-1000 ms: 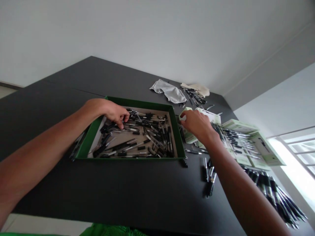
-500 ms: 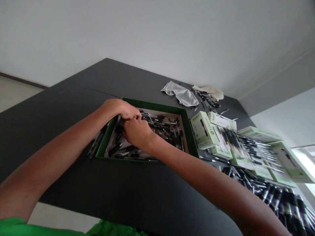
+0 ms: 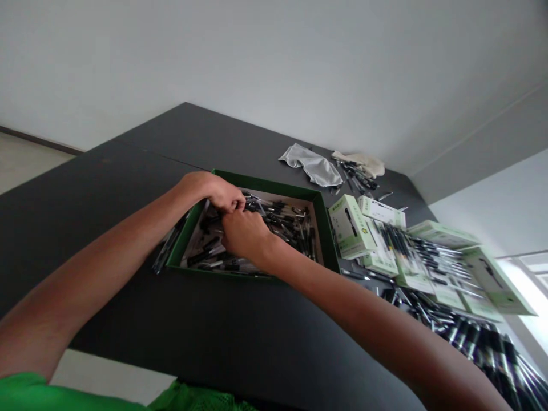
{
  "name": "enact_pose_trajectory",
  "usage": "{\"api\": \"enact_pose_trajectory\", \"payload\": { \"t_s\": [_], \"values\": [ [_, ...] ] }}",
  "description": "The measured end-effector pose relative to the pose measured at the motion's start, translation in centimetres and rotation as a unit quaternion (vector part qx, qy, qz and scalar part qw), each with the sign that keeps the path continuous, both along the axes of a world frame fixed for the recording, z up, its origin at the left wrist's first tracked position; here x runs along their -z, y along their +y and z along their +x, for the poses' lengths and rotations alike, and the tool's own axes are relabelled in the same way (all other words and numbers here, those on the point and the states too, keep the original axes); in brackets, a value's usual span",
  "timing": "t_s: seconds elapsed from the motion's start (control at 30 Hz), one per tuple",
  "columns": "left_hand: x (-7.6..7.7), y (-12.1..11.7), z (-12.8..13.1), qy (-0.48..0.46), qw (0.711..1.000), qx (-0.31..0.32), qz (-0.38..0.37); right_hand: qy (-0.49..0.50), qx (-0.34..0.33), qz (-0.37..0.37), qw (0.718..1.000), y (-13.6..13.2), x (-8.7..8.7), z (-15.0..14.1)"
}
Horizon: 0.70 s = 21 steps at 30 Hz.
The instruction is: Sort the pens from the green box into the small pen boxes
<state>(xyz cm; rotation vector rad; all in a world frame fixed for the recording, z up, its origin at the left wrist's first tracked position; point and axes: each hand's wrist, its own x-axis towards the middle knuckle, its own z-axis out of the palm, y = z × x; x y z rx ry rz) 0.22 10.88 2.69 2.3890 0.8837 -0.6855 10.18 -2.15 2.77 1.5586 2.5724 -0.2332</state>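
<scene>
Both left hand (image 3: 214,191) and right hand (image 3: 245,235) curl among loose pens (image 3: 286,220) in a green box (image 3: 265,185), fingers (image 3: 235,202) bent, any grip hidden.

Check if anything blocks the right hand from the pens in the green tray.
Nothing visible does. The right hand is inside the rim of the green tray, directly over the loose pens. The left hand is beside it, not between.

You can pass over the black tabletop (image 3: 222,331) left of and near the green tray (image 3: 265,186); to its right, pale green pen boxes (image 3: 349,226) and loose pens (image 3: 466,337) stand in your way.
</scene>
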Motion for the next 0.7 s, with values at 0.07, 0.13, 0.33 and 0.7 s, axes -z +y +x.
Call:
{"api": "enact_pose_trajectory", "payload": {
  "t_s": [0.07,0.13,0.33,0.7],
  "values": [
    [0.0,0.0,0.0,0.008,1.0,-0.006,-0.005,0.035,0.028,0.04,0.998,-0.6,-0.6,1.7],
    [0.0,0.0,0.0,0.017,1.0,-0.013,-0.021,0.071,0.055,0.087,0.992,-1.6,-1.6,4.2],
    [0.6,0.6,-0.2,-0.004,0.999,-0.01,-0.036,0.313,0.163,0.131,0.926,-8.6,-3.4,12.7],
    [1.2,1.4,-0.4,0.01,0.998,0.011,-0.054,0.479,0.29,0.027,0.828,-18.3,1.3,15.0]
  ]
}}
